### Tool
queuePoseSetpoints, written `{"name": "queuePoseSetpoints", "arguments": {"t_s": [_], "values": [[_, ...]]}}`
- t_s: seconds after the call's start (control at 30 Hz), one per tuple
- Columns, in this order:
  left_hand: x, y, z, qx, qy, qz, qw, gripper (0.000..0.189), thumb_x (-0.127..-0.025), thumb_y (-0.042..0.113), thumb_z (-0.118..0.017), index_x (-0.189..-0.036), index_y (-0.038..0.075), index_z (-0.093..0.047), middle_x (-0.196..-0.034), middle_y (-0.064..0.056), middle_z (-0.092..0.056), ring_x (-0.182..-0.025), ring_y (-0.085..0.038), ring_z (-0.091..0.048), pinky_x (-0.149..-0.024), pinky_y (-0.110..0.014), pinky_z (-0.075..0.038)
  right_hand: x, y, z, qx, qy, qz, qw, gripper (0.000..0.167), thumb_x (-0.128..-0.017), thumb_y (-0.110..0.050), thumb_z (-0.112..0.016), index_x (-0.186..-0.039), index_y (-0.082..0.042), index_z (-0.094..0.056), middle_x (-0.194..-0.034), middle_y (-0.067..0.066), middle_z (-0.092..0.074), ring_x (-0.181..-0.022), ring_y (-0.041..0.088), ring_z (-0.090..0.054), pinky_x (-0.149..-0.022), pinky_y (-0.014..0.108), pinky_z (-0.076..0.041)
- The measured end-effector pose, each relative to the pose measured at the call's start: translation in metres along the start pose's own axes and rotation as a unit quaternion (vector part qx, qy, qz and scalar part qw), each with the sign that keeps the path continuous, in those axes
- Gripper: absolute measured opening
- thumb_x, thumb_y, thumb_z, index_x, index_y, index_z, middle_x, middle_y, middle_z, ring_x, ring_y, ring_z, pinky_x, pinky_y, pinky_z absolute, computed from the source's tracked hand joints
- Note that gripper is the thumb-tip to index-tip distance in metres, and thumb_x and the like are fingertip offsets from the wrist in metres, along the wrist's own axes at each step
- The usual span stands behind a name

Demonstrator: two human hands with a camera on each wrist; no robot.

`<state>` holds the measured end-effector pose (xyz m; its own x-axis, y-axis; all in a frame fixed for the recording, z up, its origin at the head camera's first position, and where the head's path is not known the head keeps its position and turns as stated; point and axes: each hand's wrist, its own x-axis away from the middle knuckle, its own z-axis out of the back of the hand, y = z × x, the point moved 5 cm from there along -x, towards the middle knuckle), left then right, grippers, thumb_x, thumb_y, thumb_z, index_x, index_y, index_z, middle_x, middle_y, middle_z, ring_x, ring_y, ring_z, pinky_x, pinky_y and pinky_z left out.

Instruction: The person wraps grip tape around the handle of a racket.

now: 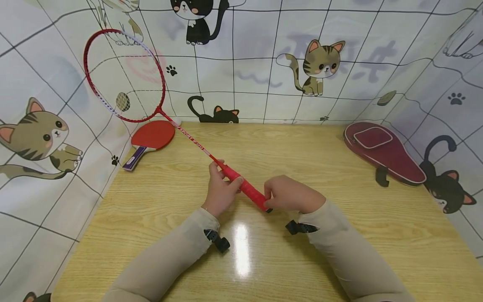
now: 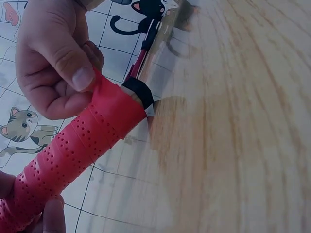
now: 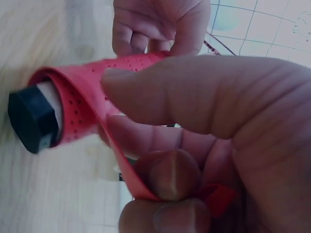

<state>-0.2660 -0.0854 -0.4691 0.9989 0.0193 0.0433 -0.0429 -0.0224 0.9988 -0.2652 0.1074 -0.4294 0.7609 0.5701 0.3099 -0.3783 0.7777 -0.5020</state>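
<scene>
A red and white badminton racket [image 1: 193,141] slants across the head view, its head at upper left. My left hand [image 1: 220,193] holds its handle near the shaft, thumb on top. Perforated red grip tape [image 2: 80,141] is wound round the handle in overlapping turns. At the butt end, my right hand [image 1: 292,194] pinches the tape. The right wrist view shows a loose strip of tape [image 3: 118,150] running off the handle into the curled fingers. The black butt cap [image 3: 31,119] and a pale bit of bare handle stick out beyond the tape.
A red table tennis bat [image 1: 154,135] lies at the table's back left. A dark red racket case [image 1: 383,151] with white piping lies at the back right. Cat-patterned sheeting [image 1: 256,75] rises behind the wooden table [image 1: 181,176] and at both sides.
</scene>
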Motion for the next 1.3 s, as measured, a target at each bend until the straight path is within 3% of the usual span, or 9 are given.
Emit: {"name": "queuePoseSetpoints", "arguments": {"t_s": [0.13,0.43,0.6,0.77,1.1,1.3], "values": [[0.0,-0.001,0.0,-0.001,-0.003,0.004,1.0,0.075,-0.096,0.005,-0.072,-0.152,0.018,-0.023,-0.124,-0.021,-0.06,-0.089,-0.032,-0.074,-0.074,-0.034,-0.063,0.003,0.003,0.001,0.023,-0.008,-0.016,0.9996,0.014,-0.089,-0.018,-0.078,-0.078,-0.018,-0.071,-0.072,-0.004,-0.062,-0.06,0.011,-0.048,-0.056,0.028,-0.041],[0.0,0.001,-0.002,0.01,-0.009,0.007,0.9999,0.074,-0.096,0.0,-0.068,-0.151,0.016,-0.022,-0.129,-0.025,-0.058,-0.093,-0.034,-0.074,-0.075,-0.035,-0.063,0.007,0.006,0.007,0.038,-0.034,0.002,0.9987,0.019,-0.092,-0.008,-0.072,-0.077,-0.019,-0.07,-0.078,-0.005,-0.063,-0.067,0.012,-0.053,-0.063,0.03,-0.046],[0.0,0.0,-0.002,0.018,-0.01,0.01,0.9997,0.072,-0.095,-0.003,-0.065,-0.151,0.015,-0.022,-0.132,-0.031,-0.056,-0.095,-0.034,-0.073,-0.077,-0.035,-0.063,0.001,0.015,0.005,0.019,-0.039,0.026,0.9987,0.021,-0.093,-0.013,-0.074,-0.074,-0.022,-0.07,-0.085,-0.005,-0.062,-0.074,0.013,-0.054,-0.065,0.03,-0.046],[0.001,0.001,-0.001,0.02,-0.006,0.005,0.9998,0.071,-0.093,-0.003,-0.063,-0.149,0.016,-0.024,-0.124,-0.025,-0.058,-0.096,-0.034,-0.073,-0.078,-0.035,-0.063,-0.007,0.029,0.002,-0.012,-0.042,0.049,0.9979,0.021,-0.093,-0.018,-0.078,-0.074,-0.022,-0.069,-0.085,-0.005,-0.061,-0.074,0.013,-0.054,-0.065,0.03,-0.045],[0.0,-0.001,-0.001,0.026,-0.006,-0.008,0.9996,0.071,-0.09,-0.007,-0.058,-0.149,0.013,-0.023,-0.119,-0.023,-0.062,-0.096,-0.035,-0.073,-0.078,-0.034,-0.062,-0.01,0.035,-0.005,-0.082,-0.087,0.097,0.9881,0.014,-0.094,-0.008,-0.076,-0.086,-0.019,-0.071,-0.091,-0.006,-0.067,-0.081,0.014,-0.057,-0.075,0.03,-0.05],[0.0,-0.001,-0.001,0.053,-0.01,-0.012,0.9985,0.071,-0.09,-0.011,-0.056,-0.149,0.013,-0.023,-0.12,-0.024,-0.061,-0.101,-0.04,-0.075,-0.081,-0.036,-0.063,-0.01,0.032,-0.005,-0.084,-0.068,0.112,0.9878,0.015,-0.094,-0.01,-0.077,-0.084,-0.019,-0.069,-0.093,-0.007,-0.066,-0.084,0.015,-0.058,-0.077,0.032,-0.051]]}}
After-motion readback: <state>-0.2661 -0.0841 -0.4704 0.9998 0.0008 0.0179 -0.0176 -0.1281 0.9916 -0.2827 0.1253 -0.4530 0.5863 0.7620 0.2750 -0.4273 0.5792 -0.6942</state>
